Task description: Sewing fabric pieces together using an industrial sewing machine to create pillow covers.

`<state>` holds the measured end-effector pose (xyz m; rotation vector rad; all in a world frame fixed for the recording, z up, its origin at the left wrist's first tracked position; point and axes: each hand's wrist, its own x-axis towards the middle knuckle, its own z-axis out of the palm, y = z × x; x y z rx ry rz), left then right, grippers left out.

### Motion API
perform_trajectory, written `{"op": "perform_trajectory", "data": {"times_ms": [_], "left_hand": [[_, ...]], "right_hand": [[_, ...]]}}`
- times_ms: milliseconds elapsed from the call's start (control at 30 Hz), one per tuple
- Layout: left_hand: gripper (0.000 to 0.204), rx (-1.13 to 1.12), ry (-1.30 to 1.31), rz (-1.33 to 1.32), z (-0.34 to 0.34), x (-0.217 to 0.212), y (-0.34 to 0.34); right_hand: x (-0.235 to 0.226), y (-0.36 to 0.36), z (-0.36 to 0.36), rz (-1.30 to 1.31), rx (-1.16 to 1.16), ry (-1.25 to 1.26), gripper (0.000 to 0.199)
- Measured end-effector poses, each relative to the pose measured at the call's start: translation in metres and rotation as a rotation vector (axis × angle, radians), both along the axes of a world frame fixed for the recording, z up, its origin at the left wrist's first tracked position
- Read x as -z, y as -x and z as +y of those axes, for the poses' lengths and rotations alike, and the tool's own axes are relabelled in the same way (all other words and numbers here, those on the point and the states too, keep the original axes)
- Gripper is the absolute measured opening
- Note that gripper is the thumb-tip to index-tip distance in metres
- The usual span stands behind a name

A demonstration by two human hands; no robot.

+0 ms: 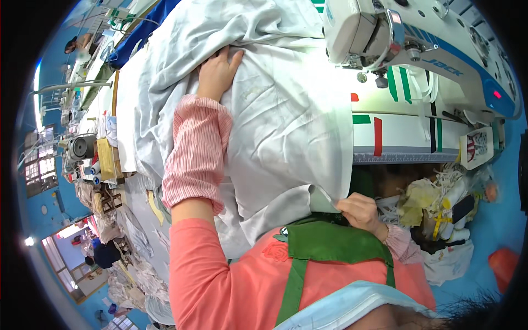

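Note:
A large pale grey-white cloth [286, 121] covers the work table and hangs over its near edge into my lap. It lies in loose folds toward the far left and flatter near the sewing machine. My left hand [217, 74] rests on the far part of the cloth, fingers stretched and thumb apart, its fingertips beside a bunched fold. At the near right, my right hand [360, 213] pinches the corner of the cloth between thumb and fingers, just past the table's edge. The rest of that hand's fingers are curled in.
A white and blue sewing machine [357, 36] stands at the far right. Along the table's front edge runs a ruler strip [407, 156]. A small open box [477, 147] sits at the right end, above scraps and thread spools [454, 195]. More garments [129, 225] lie piled at the left.

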<state>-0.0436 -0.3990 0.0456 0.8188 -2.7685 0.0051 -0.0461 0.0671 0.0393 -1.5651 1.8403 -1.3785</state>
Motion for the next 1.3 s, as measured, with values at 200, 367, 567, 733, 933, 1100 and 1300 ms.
{"op": "perform_trajectory", "data": {"times_ms": [200,367,567,733,933,1100,1300], "left_hand": [[0.06,0.007,-0.104,-0.004,-0.028,-0.004,0.032],[0.058,0.018,-0.053,0.056,-0.051,-0.005,0.053],[0.058,0.079,0.026,0.053,-0.076,-0.004,0.078],[0.06,0.046,0.004,0.042,-0.101,-0.001,0.101],[0.067,0.045,0.004,0.045,-0.139,0.006,0.135],[0.019,0.597,0.193,0.262,-0.188,0.007,0.135],[0.028,0.232,0.368,-0.194,-0.187,-0.008,0.177]], "right_hand": [[-0.004,0.021,-0.022,-0.003,0.073,0.013,0.034],[-0.014,0.036,-0.043,0.044,0.142,0.037,0.035],[-0.03,0.059,-0.065,0.144,0.181,0.026,0.034],[-0.037,0.075,-0.082,0.15,0.22,-0.01,0.033],[-0.038,0.099,-0.106,0.136,0.253,-0.032,0.031],[-0.041,0.113,-0.126,0.082,0.28,-0.058,0.027],[-0.015,0.125,-0.133,-0.521,0.347,-0.047,0.02]]}}
